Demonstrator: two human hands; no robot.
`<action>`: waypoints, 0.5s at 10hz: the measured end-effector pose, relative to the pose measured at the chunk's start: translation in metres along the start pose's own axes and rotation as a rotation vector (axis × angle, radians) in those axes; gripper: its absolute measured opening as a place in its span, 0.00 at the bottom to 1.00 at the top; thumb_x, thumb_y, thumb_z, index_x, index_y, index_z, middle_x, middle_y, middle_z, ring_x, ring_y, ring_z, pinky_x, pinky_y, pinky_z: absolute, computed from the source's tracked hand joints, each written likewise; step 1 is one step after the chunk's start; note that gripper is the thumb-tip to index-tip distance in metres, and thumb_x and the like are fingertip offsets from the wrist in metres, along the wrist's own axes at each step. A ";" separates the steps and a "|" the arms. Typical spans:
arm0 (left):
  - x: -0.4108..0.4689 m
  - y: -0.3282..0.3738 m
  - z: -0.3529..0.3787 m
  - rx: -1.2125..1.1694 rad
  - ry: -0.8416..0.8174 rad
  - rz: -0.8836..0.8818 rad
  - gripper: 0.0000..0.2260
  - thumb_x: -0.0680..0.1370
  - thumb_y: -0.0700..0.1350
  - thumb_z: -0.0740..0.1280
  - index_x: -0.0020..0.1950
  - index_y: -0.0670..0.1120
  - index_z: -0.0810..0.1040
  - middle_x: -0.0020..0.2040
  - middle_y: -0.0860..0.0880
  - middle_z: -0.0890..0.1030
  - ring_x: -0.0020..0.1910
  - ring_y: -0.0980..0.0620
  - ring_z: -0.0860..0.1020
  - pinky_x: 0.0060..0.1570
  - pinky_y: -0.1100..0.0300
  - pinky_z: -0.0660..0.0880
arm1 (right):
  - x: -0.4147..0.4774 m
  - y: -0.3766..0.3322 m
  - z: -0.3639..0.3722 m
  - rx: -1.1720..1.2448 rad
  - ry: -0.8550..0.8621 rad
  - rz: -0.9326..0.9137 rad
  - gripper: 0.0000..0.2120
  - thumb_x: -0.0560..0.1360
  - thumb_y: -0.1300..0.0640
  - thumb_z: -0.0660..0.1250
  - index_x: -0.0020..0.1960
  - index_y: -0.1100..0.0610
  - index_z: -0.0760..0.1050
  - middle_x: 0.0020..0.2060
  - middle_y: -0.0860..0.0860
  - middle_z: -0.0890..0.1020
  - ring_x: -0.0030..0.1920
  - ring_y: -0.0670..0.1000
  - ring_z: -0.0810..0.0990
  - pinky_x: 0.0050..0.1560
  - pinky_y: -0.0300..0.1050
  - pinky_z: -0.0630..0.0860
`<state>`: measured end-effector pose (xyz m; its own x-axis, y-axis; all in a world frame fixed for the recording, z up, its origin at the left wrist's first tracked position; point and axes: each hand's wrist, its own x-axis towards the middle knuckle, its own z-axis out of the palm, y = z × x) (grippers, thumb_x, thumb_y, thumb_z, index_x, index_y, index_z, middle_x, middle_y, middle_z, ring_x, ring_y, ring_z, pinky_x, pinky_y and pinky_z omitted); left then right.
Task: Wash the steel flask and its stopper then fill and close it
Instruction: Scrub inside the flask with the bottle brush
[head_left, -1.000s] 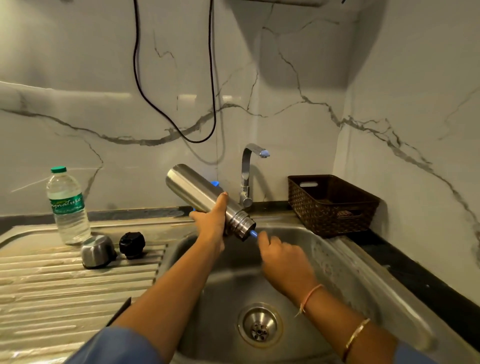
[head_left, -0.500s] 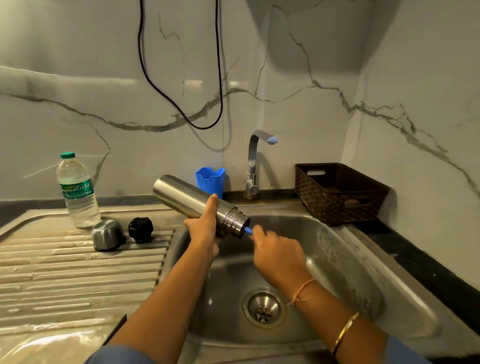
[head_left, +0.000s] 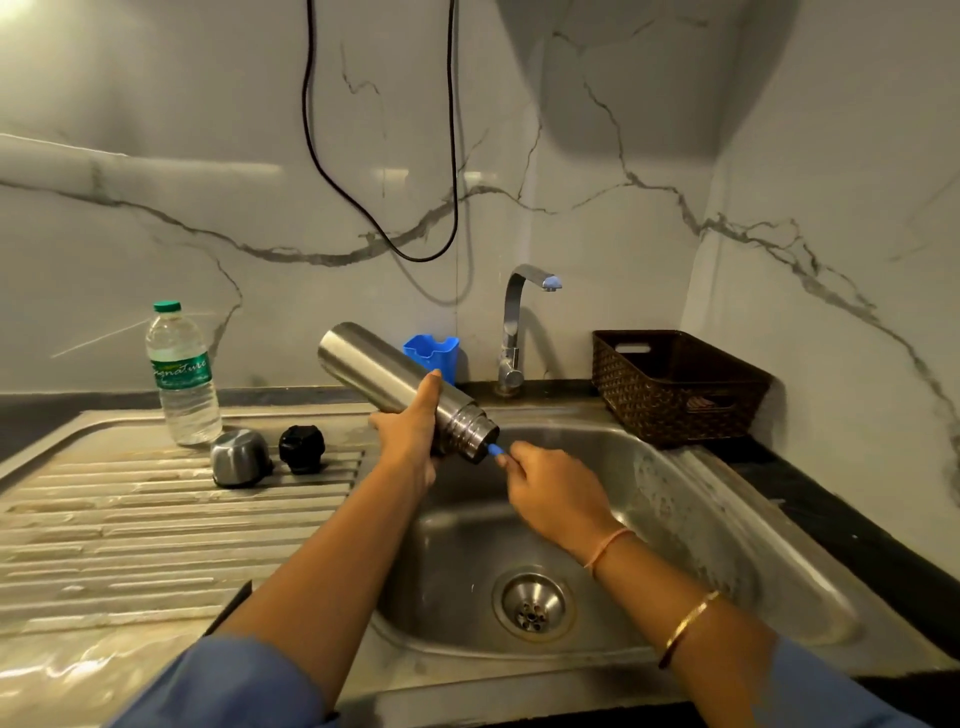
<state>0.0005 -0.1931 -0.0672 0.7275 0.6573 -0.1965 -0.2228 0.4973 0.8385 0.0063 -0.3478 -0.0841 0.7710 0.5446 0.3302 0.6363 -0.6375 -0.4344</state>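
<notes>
Left hand (head_left: 410, 436) wraps tight round the steel flask (head_left: 384, 374) just behind its threaded neck, thumb over the top. Right hand (head_left: 556, 493) pinches a short blue handle (head_left: 496, 451) that runs into the flask mouth. It's likely a bottle brush, but the working end is hidden inside.

The flask is tilted, mouth down toward the right hand and base up and away to the left. It probably hangs over the sink (head_left: 675, 499) so drips fall into the basin, and holding near the neck steadies the mouth against the scrubbing.

Left of the grip, on the ribbed drainboard (head_left: 130, 519), the black stopper (head_left: 302, 448) and steel cap (head_left: 239, 457) sit side by side, not yet washed by the look of it. They seem parked within reach.

Further left stands a water bottle (head_left: 182, 374) with a green cap. Its green label shows script reading roughly "Signature", first letter unclear. It may be the fill water.

Behind the grip are a blue holder (head_left: 431, 353) and the tap (head_left: 519, 332); no water visibly runs. A brown basket (head_left: 675, 384) sits beyond the right hand. No other writing is legible.
</notes>
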 end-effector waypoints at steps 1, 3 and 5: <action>0.008 0.012 -0.004 0.056 -0.062 0.022 0.35 0.69 0.51 0.75 0.67 0.42 0.61 0.56 0.41 0.77 0.49 0.43 0.80 0.51 0.41 0.78 | 0.007 -0.010 -0.008 1.000 -0.376 0.434 0.16 0.81 0.50 0.56 0.43 0.57 0.75 0.23 0.47 0.64 0.20 0.43 0.59 0.19 0.36 0.56; 0.010 0.029 0.004 0.013 0.003 0.042 0.33 0.68 0.48 0.76 0.65 0.46 0.60 0.54 0.41 0.76 0.47 0.40 0.81 0.48 0.37 0.78 | 0.010 -0.004 0.013 -0.535 0.317 -0.216 0.14 0.71 0.59 0.65 0.56 0.56 0.78 0.34 0.55 0.78 0.25 0.55 0.77 0.24 0.42 0.68; 0.015 0.031 0.008 0.080 -0.024 0.051 0.31 0.68 0.49 0.76 0.63 0.45 0.62 0.54 0.40 0.76 0.47 0.40 0.81 0.47 0.38 0.78 | 0.011 -0.025 0.001 0.358 -0.077 0.118 0.12 0.80 0.57 0.55 0.55 0.56 0.76 0.30 0.52 0.75 0.27 0.51 0.73 0.28 0.41 0.69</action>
<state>0.0094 -0.1726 -0.0397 0.7322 0.6663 -0.1414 -0.2081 0.4166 0.8850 -0.0009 -0.3257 -0.0703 0.8254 0.5271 0.2024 0.4835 -0.4747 -0.7354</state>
